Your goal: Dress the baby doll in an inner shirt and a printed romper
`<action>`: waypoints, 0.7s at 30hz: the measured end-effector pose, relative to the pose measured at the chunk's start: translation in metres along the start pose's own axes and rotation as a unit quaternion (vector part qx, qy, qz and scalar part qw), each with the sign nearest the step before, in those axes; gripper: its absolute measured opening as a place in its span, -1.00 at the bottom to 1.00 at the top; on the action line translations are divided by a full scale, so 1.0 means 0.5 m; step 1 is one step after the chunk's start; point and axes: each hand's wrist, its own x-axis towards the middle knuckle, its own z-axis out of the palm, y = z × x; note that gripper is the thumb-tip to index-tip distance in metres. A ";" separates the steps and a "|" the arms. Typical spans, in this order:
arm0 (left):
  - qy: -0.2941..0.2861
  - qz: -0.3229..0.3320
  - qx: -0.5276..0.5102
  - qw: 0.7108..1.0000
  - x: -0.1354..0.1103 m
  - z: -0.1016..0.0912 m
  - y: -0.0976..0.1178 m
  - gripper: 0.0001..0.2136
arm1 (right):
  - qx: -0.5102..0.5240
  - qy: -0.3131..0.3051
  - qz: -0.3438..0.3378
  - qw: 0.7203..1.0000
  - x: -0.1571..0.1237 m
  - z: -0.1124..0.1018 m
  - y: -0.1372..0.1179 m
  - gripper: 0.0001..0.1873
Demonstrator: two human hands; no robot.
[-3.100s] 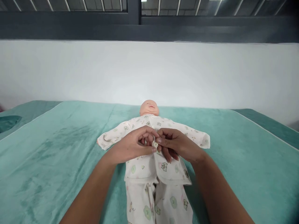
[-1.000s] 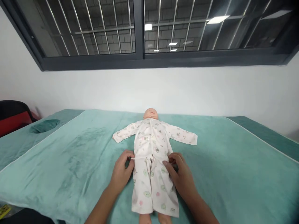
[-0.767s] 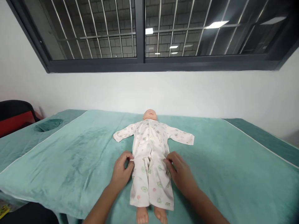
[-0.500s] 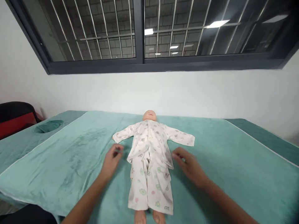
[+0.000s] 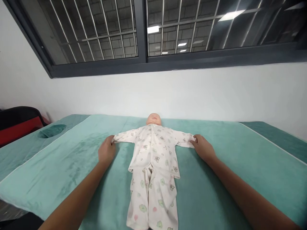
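A baby doll (image 5: 153, 118) lies on its back, head toward the wall, dressed in a white printed shirt (image 5: 153, 147) and matching pants (image 5: 153, 201). Both sleeves stretch out sideways. At the cuff of the sleeve on the left, my left hand (image 5: 107, 150) is closed, pinching the cloth. My right hand (image 5: 203, 147) pinches the end of the other sleeve (image 5: 184, 139) between thumb and fingers. The shirt's hem overlaps the top of the pants. Whether the doll's own hands lie inside the cuffs is hidden by my fingers.
A green cloth (image 5: 72, 166) covers the bed under the doll, with a round hole (image 5: 52, 131) at the left. Behind stands a white wall (image 5: 153, 92) below a dark-framed barred window (image 5: 141, 64). A black and red chair (image 5: 21, 127) is at the left edge.
Both hands have moved outward and up from beside the shirt's hem to the sleeve ends and closed on them. The sleeves are pulled straighter, and the hem lies flatter.
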 end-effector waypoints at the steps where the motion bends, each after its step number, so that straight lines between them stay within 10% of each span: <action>1: 0.008 -0.032 0.002 0.999 0.006 0.001 -0.003 -0.66 | 0.001 0.008 -0.004 1.000 0.011 0.003 0.005 -0.67; 7: 0.055 -0.063 0.035 0.996 0.006 0.009 -0.008 -0.56 | -0.039 0.071 -0.012 0.997 0.019 0.007 0.024 -0.68; 14: 0.026 0.262 0.057 0.963 -0.012 0.030 0.010 -0.51 | -0.083 0.169 -0.176 0.966 -0.021 0.002 -0.042 -0.61; 21: -0.062 0.129 0.046 0.989 0.003 0.043 0.008 -0.47 | -0.051 0.024 -0.186 0.981 -0.021 0.032 -0.063 -0.47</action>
